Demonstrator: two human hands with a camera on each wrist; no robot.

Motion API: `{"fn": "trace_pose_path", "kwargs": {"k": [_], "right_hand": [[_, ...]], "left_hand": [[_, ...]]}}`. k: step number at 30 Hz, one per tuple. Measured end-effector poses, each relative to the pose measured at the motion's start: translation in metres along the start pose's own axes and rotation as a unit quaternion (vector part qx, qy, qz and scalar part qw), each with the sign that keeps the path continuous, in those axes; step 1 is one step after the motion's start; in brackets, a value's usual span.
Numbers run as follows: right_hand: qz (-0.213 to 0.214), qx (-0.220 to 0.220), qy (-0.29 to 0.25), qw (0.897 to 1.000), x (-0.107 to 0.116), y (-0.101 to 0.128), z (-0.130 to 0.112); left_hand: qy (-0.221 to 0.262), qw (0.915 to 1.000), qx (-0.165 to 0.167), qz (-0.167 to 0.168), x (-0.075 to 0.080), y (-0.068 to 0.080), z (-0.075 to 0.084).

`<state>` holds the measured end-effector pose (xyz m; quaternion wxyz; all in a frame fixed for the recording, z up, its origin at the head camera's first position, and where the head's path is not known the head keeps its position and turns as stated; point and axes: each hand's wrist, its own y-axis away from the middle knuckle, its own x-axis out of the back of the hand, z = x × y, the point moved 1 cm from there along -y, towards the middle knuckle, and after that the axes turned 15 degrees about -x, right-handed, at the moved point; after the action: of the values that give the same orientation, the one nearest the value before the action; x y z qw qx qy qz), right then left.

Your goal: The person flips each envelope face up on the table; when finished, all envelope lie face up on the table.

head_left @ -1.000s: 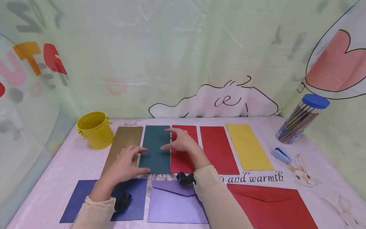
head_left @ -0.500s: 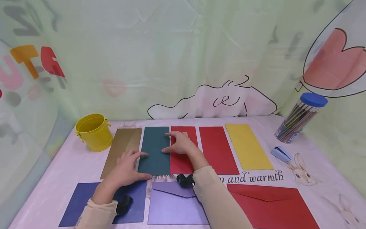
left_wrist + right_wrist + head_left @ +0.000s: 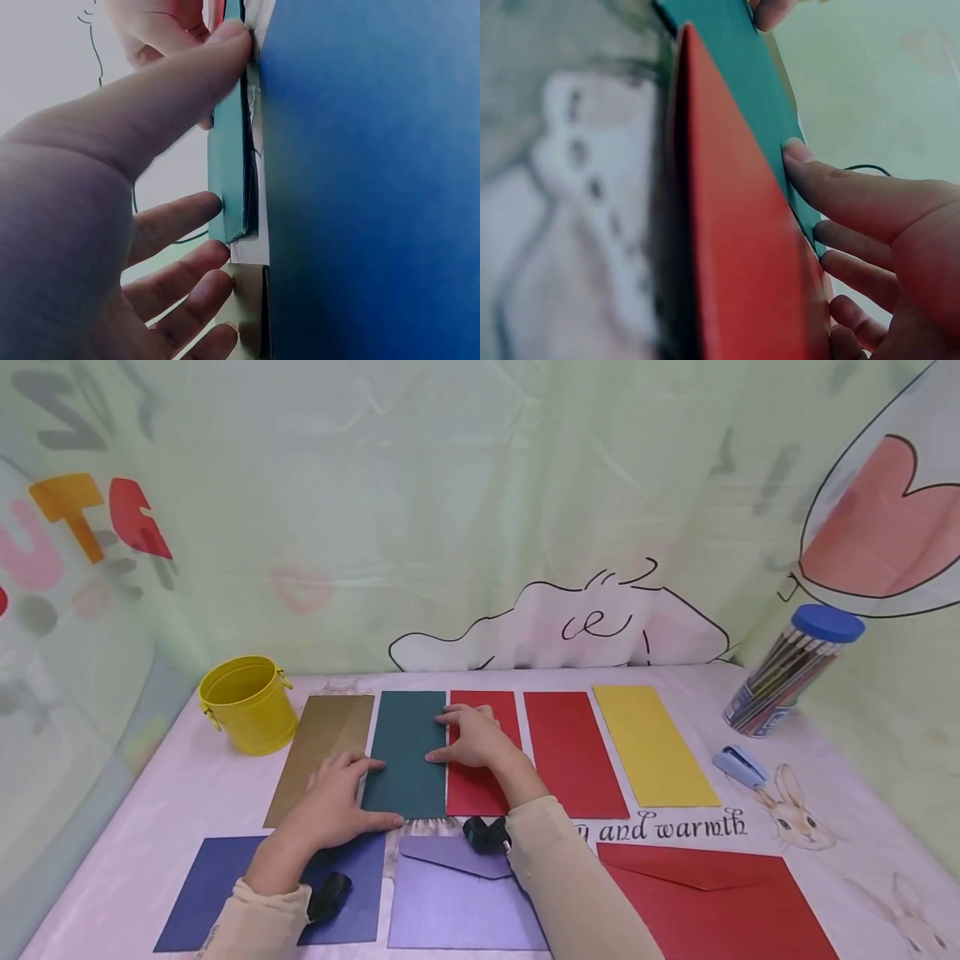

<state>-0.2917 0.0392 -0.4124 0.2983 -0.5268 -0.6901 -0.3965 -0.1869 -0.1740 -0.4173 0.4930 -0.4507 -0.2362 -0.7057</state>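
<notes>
Green card (image 3: pixel 406 752), centre frame, between gold card (image 3: pixel 322 752) and red card (image 3: pixel 480 777). Left hand (image 3: pixel 333 802), right hand (image 3: pixel 472 739): fingers straight, spread, tips on card edges. Risk: uneven push skews card over neighbours.

Bright paper on a rabbit-print cloth

Dark green sheet (image 3: pixel 407 752) between gold sheet (image 3: pixel 322 752) and red sheet (image 3: pixel 480 789); yellow bucket (image 3: pixel 247 702) at ten o'clock.

My left hand (image 3: pixel 332 806) & right hand (image 3: pixel 472 741) are bare, no rings. Both arms in long cream sleeves (image 3: pixel 570 885), snug cuffs. Small black camera (image 3: pixel 486 832) strapped at each wrist, w/ rounded body.
</notes>
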Motion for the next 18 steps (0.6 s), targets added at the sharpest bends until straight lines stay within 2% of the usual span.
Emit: {"fn": "trace_pose_path", "kwargs": {"k": [9, 18], "right_hand": [[0.004, 0.007, 0.008, 1.000, -0.0009, -0.0003, 0.0000], [0.004, 0.011, 0.010, 1.000, -0.0018, -0.0019, 0.0028]], "left_hand": [[-0.020, 0.9998, -0.007, -0.003, -0.0003, -0.0008, -0.0009], [-0.084, 0.9953, -0.028, -0.039, 0.0054, -0.0024, 0.0070]]}}
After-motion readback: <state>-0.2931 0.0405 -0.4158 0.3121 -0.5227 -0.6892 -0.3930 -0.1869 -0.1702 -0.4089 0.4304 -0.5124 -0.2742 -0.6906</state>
